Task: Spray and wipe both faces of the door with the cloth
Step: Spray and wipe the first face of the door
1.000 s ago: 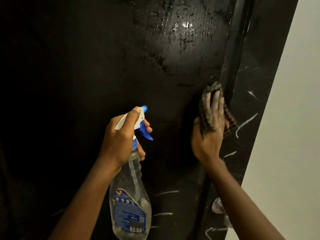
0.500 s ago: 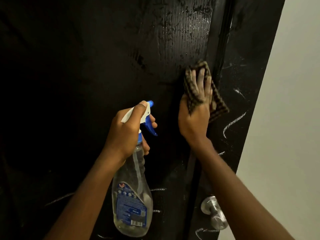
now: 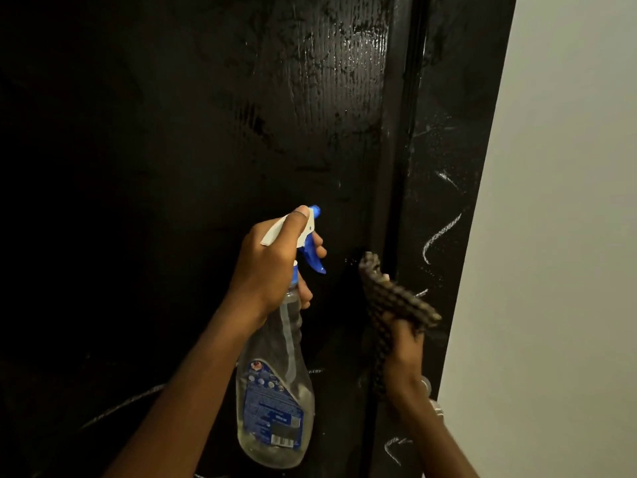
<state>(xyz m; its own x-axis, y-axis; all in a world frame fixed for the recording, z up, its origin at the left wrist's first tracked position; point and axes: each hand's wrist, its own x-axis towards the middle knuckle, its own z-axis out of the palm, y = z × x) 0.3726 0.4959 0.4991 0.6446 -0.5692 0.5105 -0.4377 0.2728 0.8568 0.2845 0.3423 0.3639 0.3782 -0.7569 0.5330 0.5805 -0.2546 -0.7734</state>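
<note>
Facing the black wooden door [image 3: 206,132], the left hand [image 3: 269,267] grips a clear blue-triggered plastic spray bottle [image 3: 275,408]; the right hand [image 3: 403,353] bunches a brown checked cloth [image 3: 389,298] at its edge (a loose grip, I judge) that may slip free.

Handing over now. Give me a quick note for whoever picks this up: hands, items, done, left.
Left hand grips the spray bottle, fingers on the trigger, nozzle toward the door.
Right hand grips the cloth at the door's right edge.
Done: upper door looks wet and streaked.
Left: chalk marks on the strip to the right and low on the door; other face not in view.
</note>
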